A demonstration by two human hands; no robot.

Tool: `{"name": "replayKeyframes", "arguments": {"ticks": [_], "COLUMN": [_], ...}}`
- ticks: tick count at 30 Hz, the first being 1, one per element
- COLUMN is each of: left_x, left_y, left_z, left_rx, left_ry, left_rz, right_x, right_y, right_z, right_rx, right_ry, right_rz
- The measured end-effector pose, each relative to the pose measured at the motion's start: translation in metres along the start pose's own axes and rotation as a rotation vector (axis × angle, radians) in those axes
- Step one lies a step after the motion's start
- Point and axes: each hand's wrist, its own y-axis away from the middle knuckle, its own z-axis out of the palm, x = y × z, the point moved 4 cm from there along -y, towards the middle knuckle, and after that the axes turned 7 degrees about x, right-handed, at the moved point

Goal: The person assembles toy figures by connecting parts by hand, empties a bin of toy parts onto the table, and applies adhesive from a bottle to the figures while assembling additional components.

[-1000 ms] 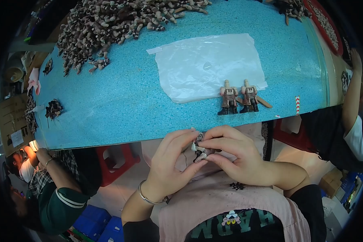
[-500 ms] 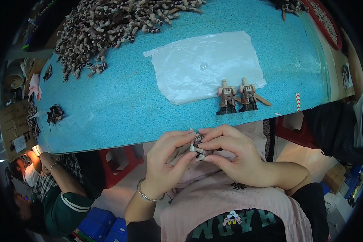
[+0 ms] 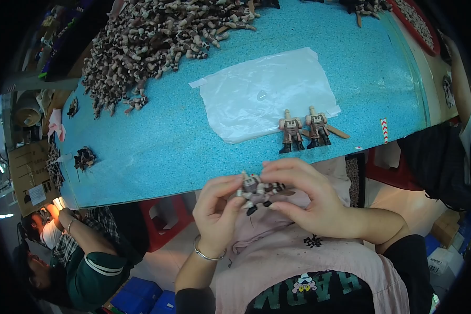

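In front of me, over my lap, my left hand (image 3: 215, 212) pinches a small toy figure (image 3: 253, 189) between thumb and fingers. The figure is brown and pale with dark feet and lies tilted. My right hand (image 3: 322, 201) is closed around its other side, thumb below and fingers above, partly hiding it. A flat tan piece shows between the figure and my right fingers. Two similar headless figures (image 3: 291, 133) stand side by side near the table's front edge, beside a clear plastic sheet (image 3: 261, 89).
A large heap of small figure parts (image 3: 152, 47) covers the far left of the blue table (image 3: 157, 141). A red tray (image 3: 416, 26) is at the far right. Small dark pieces (image 3: 313, 240) lie on my pink apron. Another person (image 3: 97, 261) works at left; red stools (image 3: 165, 222) stand under the table.
The figure has come into fuller view between my hands, turned, with its dark feet now showing. My right fingers have lifted and spread wider around it. The whole view has shifted slightly.
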Motion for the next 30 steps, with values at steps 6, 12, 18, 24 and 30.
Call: {"name": "replayKeyframes", "arguments": {"ticks": [6,12,18,24,30], "left_x": [0.011,0.005,0.011,0.014,0.017], "left_y": [0.009,0.009,-0.010,-0.006,0.002], "left_z": [0.001,-0.008,0.019,0.021,0.026], "left_rx": [0.116,-0.150,-0.362,-0.436,-0.209], "left_ry": [0.103,-0.019,0.447,0.421,0.387], "left_rz": [0.086,0.132,-0.297,-0.232,-0.025], "right_x": [0.011,0.008,0.002,0.003,0.002], "right_y": [0.014,0.013,0.006,0.004,0.000], "right_z": [0.008,0.010,0.005,0.004,0.007], "right_rx": [-0.035,-0.106,-0.170,-0.117,-0.121], "right_ry": [-0.531,-0.611,-0.215,-0.217,-0.106], "right_rz": [0.493,0.478,0.137,0.075,0.042]}}
